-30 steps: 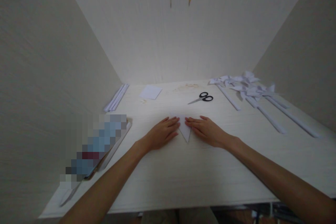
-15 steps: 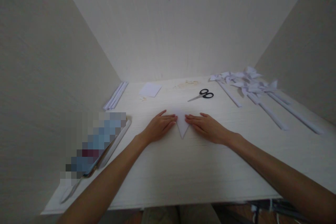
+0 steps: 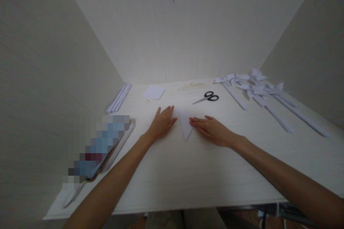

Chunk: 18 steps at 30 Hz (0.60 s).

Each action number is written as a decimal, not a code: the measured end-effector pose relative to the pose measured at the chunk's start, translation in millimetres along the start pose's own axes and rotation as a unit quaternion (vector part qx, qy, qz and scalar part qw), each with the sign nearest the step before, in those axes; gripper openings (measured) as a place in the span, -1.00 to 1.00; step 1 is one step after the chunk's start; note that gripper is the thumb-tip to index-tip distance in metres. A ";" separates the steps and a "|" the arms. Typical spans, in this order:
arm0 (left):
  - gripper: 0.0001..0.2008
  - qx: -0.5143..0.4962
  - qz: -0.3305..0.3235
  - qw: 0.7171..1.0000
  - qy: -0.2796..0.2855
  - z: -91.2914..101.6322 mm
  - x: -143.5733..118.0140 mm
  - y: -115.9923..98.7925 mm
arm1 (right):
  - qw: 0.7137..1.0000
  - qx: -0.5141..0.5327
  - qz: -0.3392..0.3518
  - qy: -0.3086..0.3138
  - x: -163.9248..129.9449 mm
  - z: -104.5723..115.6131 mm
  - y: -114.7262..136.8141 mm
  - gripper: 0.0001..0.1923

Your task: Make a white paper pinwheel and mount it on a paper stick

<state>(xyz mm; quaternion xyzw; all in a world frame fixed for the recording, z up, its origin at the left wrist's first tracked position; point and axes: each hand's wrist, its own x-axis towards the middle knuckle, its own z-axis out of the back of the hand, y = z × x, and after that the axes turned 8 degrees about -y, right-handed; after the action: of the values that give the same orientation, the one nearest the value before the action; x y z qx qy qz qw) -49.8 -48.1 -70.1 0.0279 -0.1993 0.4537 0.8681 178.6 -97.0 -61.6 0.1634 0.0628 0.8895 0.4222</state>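
Observation:
A white folded paper triangle (image 3: 185, 123) lies on the pale table (image 3: 188, 179), its tip toward me. My right hand (image 3: 211, 129) rests flat on the paper's right edge, fingertips pressing it down. My left hand (image 3: 162, 122) lies flat on the table just left of the paper, fingers spread and pointing away from me, no longer on the sheet. Neither hand grips anything.
Black scissors (image 3: 207, 97) lie beyond the paper. Finished paper pinwheels on white sticks (image 3: 258, 93) fill the back right. A small white square sheet (image 3: 154, 92) and several white sticks (image 3: 119, 97) sit at the back left. A blurred object (image 3: 99, 146) lies at the left edge.
My left hand has slid off the paper triangle, up and to the left, and opened flat on the table. My right hand stays on the paper.

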 end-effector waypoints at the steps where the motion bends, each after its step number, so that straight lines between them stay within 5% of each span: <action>1: -0.51 0.000 0.013 1.000 -0.024 -0.1 -0.7 1.4 | 1.000 0.002 0.000 0.000 0.0 -0.3 -0.5 -0.58; 4: -0.57 -0.042 -0.008 0.997 -0.065 2.3 -3.7 1.8 | 1.000 0.006 0.003 0.002 -0.1 -0.8 -1.4 -0.58; 10: -0.65 -0.173 -0.184 0.967 0.029 11.1 -8.8 -11.6 | 1.000 0.001 0.000 0.002 0.1 -0.2 0.1 -0.58; 18: -0.58 -0.138 -0.096 0.984 0.060 4.0 1.0 -9.6 | 1.000 0.001 0.001 0.002 0.0 0.1 -0.2 -0.58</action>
<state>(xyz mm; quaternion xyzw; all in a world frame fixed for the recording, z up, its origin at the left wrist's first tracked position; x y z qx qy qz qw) -43.0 -53.9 -64.9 -0.1004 -0.2038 0.3371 0.9137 178.9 -96.8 -61.6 0.1623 0.0641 0.8900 0.4213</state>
